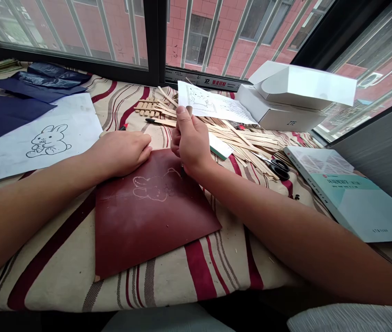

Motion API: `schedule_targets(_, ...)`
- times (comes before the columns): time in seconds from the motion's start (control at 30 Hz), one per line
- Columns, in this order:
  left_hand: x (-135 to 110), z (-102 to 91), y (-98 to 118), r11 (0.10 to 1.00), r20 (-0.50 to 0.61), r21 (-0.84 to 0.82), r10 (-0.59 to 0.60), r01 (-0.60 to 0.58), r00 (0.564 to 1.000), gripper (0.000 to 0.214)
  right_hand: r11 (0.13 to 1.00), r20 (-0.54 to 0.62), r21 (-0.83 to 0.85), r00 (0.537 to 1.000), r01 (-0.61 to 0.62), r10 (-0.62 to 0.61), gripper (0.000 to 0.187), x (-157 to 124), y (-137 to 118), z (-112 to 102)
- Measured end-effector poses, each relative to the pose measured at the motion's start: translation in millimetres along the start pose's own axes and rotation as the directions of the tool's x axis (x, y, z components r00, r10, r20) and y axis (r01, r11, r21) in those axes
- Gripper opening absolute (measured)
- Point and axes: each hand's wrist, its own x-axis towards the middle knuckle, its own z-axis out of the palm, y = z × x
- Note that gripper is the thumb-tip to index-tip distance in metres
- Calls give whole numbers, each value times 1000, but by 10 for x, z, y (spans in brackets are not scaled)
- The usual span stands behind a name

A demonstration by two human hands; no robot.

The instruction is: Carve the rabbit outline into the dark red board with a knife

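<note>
Head view: a dark red, smooth, flat board (140, 230) lies on the striped-cloth bench (170, 276), its far edge at the left hand (126, 150) and its far right part below the right hand (194, 138). The right hand's fingers are wrapped around a slim grey-brown rod-shaped tool (189, 110), one end poking out above the thumb; its lower end is mostly hidden. The left hand's fingers curl down at the board's edge; their undersides are out of sight, so I cannot tell whether they pinch or only press. A pale rabbit outline (156, 189) sits just nearer the body than both sets of fingers. The board looks thin, fairly light and stiff; its glossy face may let fingers slide. Its edges and plain corners seem the best hold, clear of the tool. The tool looks light and rigid, likely steadiest gripped low.
</note>
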Motion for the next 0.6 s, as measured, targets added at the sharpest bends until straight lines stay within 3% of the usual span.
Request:
schedule_targets(0.07,0,0,0,1000,3,4,-4,4,1000,40,989,-23,126,996,-83,86,47,-30,-68,3)
schedule_targets(0.17,2,0,2,1000,21,22,-10,9,1000,40,950,152,221,970,-222,192,50,-78,-178,5)
schedule_targets(0.27,11,6,0,1000,36,23,-18,17,999,40,940,276,206,938,-272,211,52,-92,-223,-4)
schedule_targets(0.37,20,10,-1,1000,43,16,-27,26,999,38,957,376,168,913,-236,159,55,-82,-194,4)
schedule_targets(0.43,20,6,2,999,42,17,-33,32,999,39,966,318,185,941,-178,113,55,-78,-158,26)
schedule_targets(0.5,15,2,7,999,34,26,-25,24,999,42,968,132,218,986,-127,100,52,-84,-129,51)
schedule_targets(0.6,7,3,10,999,7,42,-6,6,1000,44,963,-116,226,977,-148,177,48,-108,-123,70)
